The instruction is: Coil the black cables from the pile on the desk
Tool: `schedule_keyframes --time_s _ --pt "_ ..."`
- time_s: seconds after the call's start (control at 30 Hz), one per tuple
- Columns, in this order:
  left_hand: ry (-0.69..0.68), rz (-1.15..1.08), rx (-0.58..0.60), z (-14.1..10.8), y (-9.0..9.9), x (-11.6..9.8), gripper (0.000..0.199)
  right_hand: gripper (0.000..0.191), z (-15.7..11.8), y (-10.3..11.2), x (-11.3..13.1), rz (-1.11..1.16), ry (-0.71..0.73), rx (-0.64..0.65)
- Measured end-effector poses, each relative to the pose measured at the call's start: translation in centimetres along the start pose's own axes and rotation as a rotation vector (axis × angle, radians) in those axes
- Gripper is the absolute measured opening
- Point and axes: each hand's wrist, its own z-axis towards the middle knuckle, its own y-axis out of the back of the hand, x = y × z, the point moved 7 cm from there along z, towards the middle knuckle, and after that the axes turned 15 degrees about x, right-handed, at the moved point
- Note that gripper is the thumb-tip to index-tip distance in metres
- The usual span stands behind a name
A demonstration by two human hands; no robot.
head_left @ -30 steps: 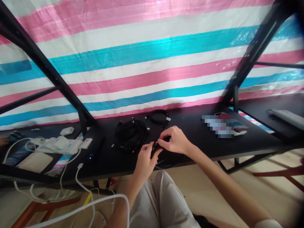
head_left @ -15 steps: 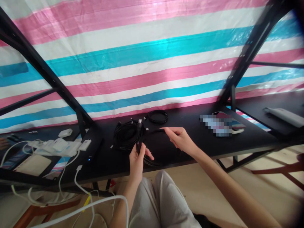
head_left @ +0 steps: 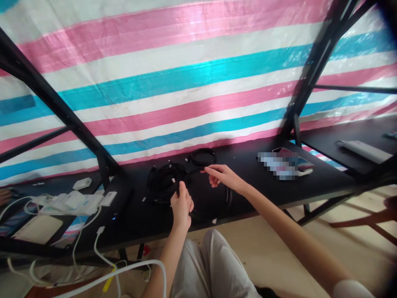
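Note:
My left hand [head_left: 182, 205] is closed around the end of a black cable [head_left: 177, 190], whose pale-tipped connector points up above the thumb. To its right, my right hand [head_left: 226, 177] is closed, with thumb and forefinger pinching a dark stretch of cable that runs left from the fingertips. A curved bit of black cable [head_left: 228, 195] lies below the right palm. Just behind the left hand sits a pile of coiled black cables [head_left: 159, 184], several connector ends sticking out. Farther back is a neat single coil of black cable [head_left: 203, 157].
A white power strip [head_left: 89, 204] with chargers and white cables is at the left. Phones [head_left: 305, 166] lie on the black table [head_left: 248, 198] at the right, beside a blurred-out patch. Black metal frame posts [head_left: 299, 99] slant up on both sides. A small white scrap [head_left: 214, 221] lies near the front edge.
The left hand has turned, now showing the back of its fist, and the connector above it sits lower. My right hand has shifted slightly left. A white scrap now shows near the front edge.

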Motion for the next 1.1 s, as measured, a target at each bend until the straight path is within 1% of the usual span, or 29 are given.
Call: schedule_keyframes --time_s 0.07,0.13,0.17,0.2,0.27,0.33,0.4,0.47,0.53,0.6,0.67,0.73,0.83,0.9,1.0,1.1 --pt "0.007 -0.124 -0.052 1.4 0.4 0.6 0.06 0.045 -0.3 0.8 -2.5 0.089 -0.011 -0.073" --pt "-0.007 -0.212 -0.087 3.0 0.5 1.2 0.059 0.049 -0.4 0.9 -5.3 0.208 -0.075 -0.073" --pt "-0.018 -0.239 -0.104 3.9 0.4 1.6 0.058 0.052 -0.4 0.8 -6.5 0.259 -0.099 -0.062" --pt "-0.027 -0.259 -0.121 4.8 0.2 2.1 0.057 0.054 -0.3 1.1 -7.4 0.28 -0.111 -0.08" --pt "-0.028 -0.304 -0.158 6.7 -0.1 3.2 0.056 0.055 -0.1 2.5 -8.8 0.266 -0.114 -0.216" --pt "-0.017 -0.356 -0.203 8.7 -0.5 4.1 0.056 0.058 -0.1 4.3 -9.8 0.212 -0.1 -0.365" --pt "-0.017 -0.402 -0.247 10.9 -0.8 4.7 0.055 0.061 -0.6 5.9 -10.5 0.143 -0.088 -0.488" --pt "-0.031 -0.438 -0.283 12.9 -1.3 4.7 0.054 0.06 -1.5 6.8 -11.4 0.077 -0.082 -0.575" --pt "-0.042 -0.46 -0.303 14.8 -2.0 4.7 0.051 0.051 -2.5 6.9 -12.5 0.025 -0.063 -0.598" --pt "-0.03 -0.464 -0.31 16.3 -2.9 5.0 0.045 0.041 -3.3 6.6 -12.9 -0.084 0.006 -0.607" --pt "0.011 -0.45 -0.315 17.5 -3.8 5.7 0.036 0.037 -3.6 6.3 -13.4 -0.163 0.039 -0.61" --pt "0.075 -0.415 -0.331 18.1 -4.2 6.9 0.03 0.036 -3.6 6.2 -13.6 -0.206 0.039 -0.614" --pt "0.17 -0.329 -0.363 18.2 -3.9 8.5 0.031 0.034 -3.3 6.4 -13.5 -0.239 0.029 -0.602" --pt "0.208 -0.266 -0.368 18.1 -3.3 9.0 0.033 0.033 -3.2 6.6 -13.4 -0.247 0.026 -0.593" --pt "0.232 -0.194 -0.361 18.3 -2.8 8.9 0.033 0.033 -3.3 6.8 -13.3 -0.251 0.022 -0.604" --pt "0.258 -0.152 -0.359 18.9 -2.8 8.4 0.035 0.032 -3.3 6.7 -13.3 -0.263 0.022 -0.601"
